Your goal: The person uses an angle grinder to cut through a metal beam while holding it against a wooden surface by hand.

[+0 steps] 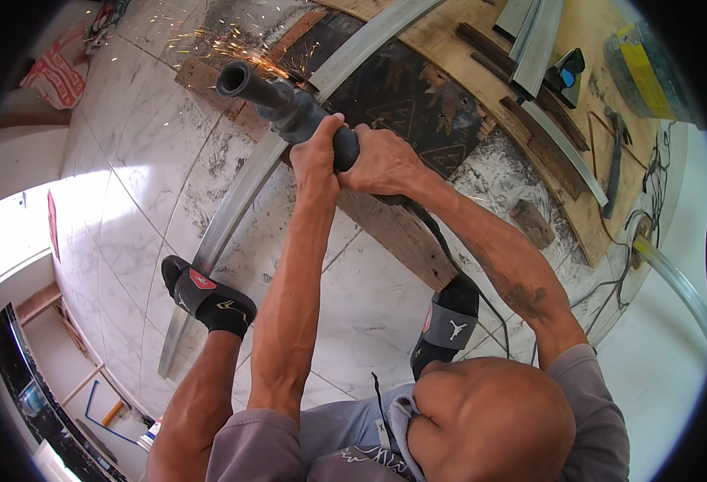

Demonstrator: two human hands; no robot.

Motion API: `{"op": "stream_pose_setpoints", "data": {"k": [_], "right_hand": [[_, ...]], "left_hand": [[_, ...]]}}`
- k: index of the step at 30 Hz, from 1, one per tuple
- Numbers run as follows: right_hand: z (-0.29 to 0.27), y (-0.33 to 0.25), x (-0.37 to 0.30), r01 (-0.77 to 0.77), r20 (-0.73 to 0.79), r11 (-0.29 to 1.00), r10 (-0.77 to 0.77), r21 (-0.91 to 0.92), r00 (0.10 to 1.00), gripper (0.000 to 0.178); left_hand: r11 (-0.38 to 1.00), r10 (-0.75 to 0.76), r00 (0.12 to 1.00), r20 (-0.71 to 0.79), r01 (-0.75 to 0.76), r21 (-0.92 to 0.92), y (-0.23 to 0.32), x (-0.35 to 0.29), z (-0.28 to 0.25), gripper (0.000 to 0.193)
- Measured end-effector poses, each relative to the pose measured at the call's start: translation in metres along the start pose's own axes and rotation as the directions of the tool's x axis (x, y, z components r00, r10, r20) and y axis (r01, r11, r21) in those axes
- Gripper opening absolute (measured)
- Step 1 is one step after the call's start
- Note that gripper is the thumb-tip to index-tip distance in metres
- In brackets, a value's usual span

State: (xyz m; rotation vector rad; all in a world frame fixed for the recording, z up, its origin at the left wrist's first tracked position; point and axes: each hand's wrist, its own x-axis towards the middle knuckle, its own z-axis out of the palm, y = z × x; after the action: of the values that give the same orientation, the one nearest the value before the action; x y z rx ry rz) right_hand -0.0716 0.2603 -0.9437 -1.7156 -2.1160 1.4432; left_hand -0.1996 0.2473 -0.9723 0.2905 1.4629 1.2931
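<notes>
Both of my hands grip a grey-black angle grinder (293,112) held over a silver metal bar (245,197). My left hand (318,157) is closed around the near end of the tool's body. Right beside it, my right hand (381,161) wraps the same body from the other side. Orange sparks (245,55) spray toward the far left from where the tool meets the bar; the disc itself is mostly hidden. Under the bar lies a worn wooden plank (401,241). My left foot, in a black slide sandal (213,297), presses on the bar's near end.
A black power cord (482,285) runs past my right foot (448,321). To the right, a plywood sheet (631,173) carries metal profiles (536,48), a hammer (615,161) and rusty strips (542,153). A clear tub (647,68) stands beyond; a red-white bag (57,76) lies far left.
</notes>
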Motion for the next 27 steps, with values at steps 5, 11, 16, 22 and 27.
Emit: {"op": "stream_pose_setpoints", "data": {"k": [5, 11, 16, 22, 27], "right_hand": [[-0.006, -0.005, -0.003, -0.036, 0.057, 0.999, 0.036, -0.004, 0.998, 0.074], [-0.006, -0.01, -0.003, -0.037, 0.041, 0.999, 0.036, 0.014, 0.999, 0.074], [-0.002, -0.002, -0.002, -0.01, 0.024, 1.0, 0.01, 0.014, 1.0, 0.078], [-0.004, -0.002, -0.005, -0.001, 0.035, 0.999, 0.0, 0.036, 0.999, 0.076], [0.005, 0.005, 0.0, -0.006, -0.007, 1.0, 0.006, -0.007, 1.0, 0.075]], "left_hand": [[1.0, 0.008, 1.0, -0.025, -0.009, -0.015, -0.001, -0.001, 0.002, 0.022], [1.0, 0.008, 1.0, -0.024, -0.007, 0.019, 0.001, 0.004, -0.003, 0.032], [1.0, -0.002, 1.0, -0.029, 0.003, 0.02, 0.001, -0.002, 0.001, 0.027], [1.0, 0.002, 0.999, -0.048, -0.001, 0.017, 0.002, -0.004, 0.002, 0.024], [0.999, -0.009, 1.0, -0.006, 0.009, 0.035, 0.002, -0.006, 0.001, 0.03]]}}
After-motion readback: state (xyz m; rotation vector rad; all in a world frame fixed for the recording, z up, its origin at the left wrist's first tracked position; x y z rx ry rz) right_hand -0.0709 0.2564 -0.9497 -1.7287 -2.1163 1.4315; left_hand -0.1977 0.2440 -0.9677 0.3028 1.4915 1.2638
